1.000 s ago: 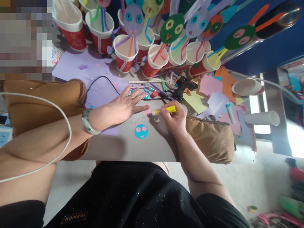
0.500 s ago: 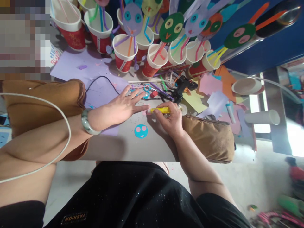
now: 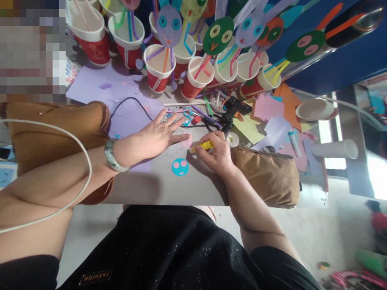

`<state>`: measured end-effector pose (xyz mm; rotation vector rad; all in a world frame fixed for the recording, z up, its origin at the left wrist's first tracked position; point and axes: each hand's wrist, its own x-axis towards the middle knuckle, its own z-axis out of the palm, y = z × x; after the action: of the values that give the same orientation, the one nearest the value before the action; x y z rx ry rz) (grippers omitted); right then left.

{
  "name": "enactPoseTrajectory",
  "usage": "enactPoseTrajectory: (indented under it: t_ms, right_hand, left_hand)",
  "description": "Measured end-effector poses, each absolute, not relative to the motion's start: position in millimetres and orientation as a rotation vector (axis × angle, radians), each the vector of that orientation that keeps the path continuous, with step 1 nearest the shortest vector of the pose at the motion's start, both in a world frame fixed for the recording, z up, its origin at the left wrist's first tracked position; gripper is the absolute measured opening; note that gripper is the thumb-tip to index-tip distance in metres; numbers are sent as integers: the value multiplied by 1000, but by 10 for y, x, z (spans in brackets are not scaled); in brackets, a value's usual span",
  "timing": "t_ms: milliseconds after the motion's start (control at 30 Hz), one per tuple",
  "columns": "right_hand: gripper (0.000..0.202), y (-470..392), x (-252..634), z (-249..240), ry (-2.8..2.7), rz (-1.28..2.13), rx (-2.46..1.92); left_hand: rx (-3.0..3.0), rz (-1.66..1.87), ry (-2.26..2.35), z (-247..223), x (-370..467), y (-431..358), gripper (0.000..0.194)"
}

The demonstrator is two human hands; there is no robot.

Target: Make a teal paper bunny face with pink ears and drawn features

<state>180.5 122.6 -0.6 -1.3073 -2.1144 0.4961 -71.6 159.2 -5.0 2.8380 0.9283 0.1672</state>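
Observation:
My right hand (image 3: 217, 156) is wrapped round a yellow glue stick (image 3: 207, 145), whose pale tip points left and down over the table. With fingers spread, my left hand (image 3: 157, 135) reaches across from the left; one fingertip rests at a small pink piece of paper (image 3: 187, 141). Between me and both hands lies a blue paper disc (image 3: 180, 171) bearing two pink circles and a small pink triangle. Beyond the fingers are a red cap (image 3: 196, 119) and scissors with blue handles (image 3: 187, 114), partly hidden among straws.
Red-and-white paper cups (image 3: 159, 74) with straw and paper-face figures crowd the back. A brown cushion (image 3: 57, 133) lies left, a brown pouch (image 3: 266, 173) right. Coloured paper (image 3: 267, 108), a black glue gun (image 3: 234, 110) and a tape roll (image 3: 232, 139) are right of centre.
My right hand has drawn the glue stick slightly down, away from the pink paper, and tilted it. My left hand stays nearly where it was.

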Motion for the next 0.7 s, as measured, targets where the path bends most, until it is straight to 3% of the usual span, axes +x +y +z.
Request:
enactPoseTrajectory:
  t_ms: [700]
  right_hand:
    - [12,1216,1782,25,-2052,512,-1333]
  left_hand:
    - [2868,147,948,-12,-695,1593,56]
